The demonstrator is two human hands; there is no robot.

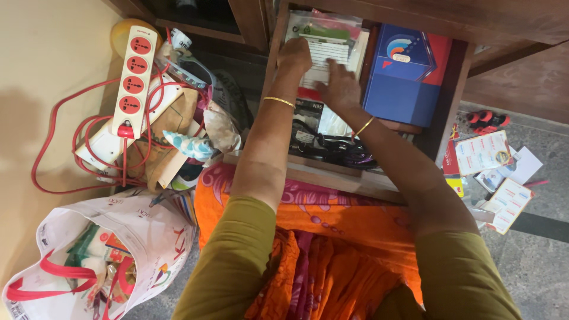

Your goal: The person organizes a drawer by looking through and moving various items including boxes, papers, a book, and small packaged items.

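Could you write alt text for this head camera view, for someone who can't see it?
Seen from above, a person's left hand and right hand press on a clear plastic packet of papers in an open wooden drawer, beside a blue box. A white and red power strip lies left; cards lie on the floor right.

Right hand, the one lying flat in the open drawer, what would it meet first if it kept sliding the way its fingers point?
The right hand points up-left, so it would probably meet the left hand first, resting on the same clear packet of papers. Depth is unclear.
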